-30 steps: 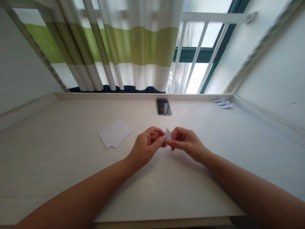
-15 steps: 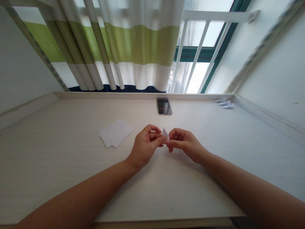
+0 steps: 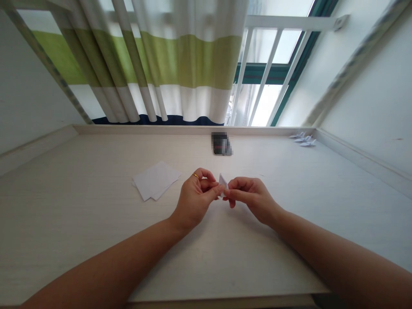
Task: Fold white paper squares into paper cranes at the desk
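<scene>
A small piece of folded white paper (image 3: 222, 180) is held upright above the white table, its pointed tip facing away from me. My left hand (image 3: 197, 194), with a gold ring on one finger, pinches it from the left between thumb and fingers. From the right, my right hand (image 3: 252, 195) grips its lower edge, thumb against the paper and fingers curled behind. The two thumbs nearly meet at the paper, and the fingers hide much of its lower part. Left of my hands lies a loose stack of white paper sheets (image 3: 156, 180).
Several folded white paper pieces (image 3: 303, 139) lie in the far right corner of the table (image 3: 80, 206). A dark pixelated object (image 3: 221, 143) rests near the back edge. Raised borders line the table's back and sides; a striped curtain (image 3: 193, 60) and white railing (image 3: 265, 77) stand behind.
My right hand has shifted slightly, its thumb now pressing closer on the folded paper. The left hand keeps its pinch almost unmoved.
</scene>
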A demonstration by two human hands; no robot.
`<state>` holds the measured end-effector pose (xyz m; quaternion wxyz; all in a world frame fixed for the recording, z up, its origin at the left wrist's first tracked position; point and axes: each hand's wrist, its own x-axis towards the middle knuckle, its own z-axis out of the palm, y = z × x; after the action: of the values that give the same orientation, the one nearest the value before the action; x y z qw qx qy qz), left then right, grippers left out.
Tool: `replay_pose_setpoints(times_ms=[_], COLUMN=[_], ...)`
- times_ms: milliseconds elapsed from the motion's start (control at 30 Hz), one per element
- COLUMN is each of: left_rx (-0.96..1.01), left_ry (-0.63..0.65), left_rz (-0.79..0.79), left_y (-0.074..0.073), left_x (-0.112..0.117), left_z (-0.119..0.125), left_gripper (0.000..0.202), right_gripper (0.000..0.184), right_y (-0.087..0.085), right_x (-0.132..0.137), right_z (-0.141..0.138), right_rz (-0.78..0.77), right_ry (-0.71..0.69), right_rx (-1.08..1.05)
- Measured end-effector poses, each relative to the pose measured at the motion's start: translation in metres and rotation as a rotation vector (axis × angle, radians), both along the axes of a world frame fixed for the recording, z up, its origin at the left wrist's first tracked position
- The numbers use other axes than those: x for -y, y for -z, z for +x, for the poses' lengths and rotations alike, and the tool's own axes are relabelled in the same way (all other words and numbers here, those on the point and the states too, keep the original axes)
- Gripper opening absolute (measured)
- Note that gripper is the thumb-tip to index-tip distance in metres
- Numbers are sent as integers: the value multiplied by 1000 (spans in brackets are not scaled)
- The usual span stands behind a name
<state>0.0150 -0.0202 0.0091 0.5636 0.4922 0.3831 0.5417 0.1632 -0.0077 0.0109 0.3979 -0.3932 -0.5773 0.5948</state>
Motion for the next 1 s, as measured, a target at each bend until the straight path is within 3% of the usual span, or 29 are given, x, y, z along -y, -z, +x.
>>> replay_pose_setpoints(times_ms=[200, 400, 800, 1000], left_rx=[22, 104, 143, 90], left_ry=[-13, 15, 14, 102], left_rz=[-51, -70, -77, -70], left_y=[1, 2, 5, 4], left_x=[-3, -6, -8, -7], left_z=[0, -1, 1, 1], left_gripper=[31, 38, 36, 28], right_gripper=[16, 19, 15, 12], right_y=[0, -2, -5, -8], right_x=[-2, -4, -1, 1], right_z=[1, 2, 0, 0], right_rz=[25, 77, 117, 148], right_ry=[60, 160, 218, 232], right_rx=[38, -56, 4, 78])
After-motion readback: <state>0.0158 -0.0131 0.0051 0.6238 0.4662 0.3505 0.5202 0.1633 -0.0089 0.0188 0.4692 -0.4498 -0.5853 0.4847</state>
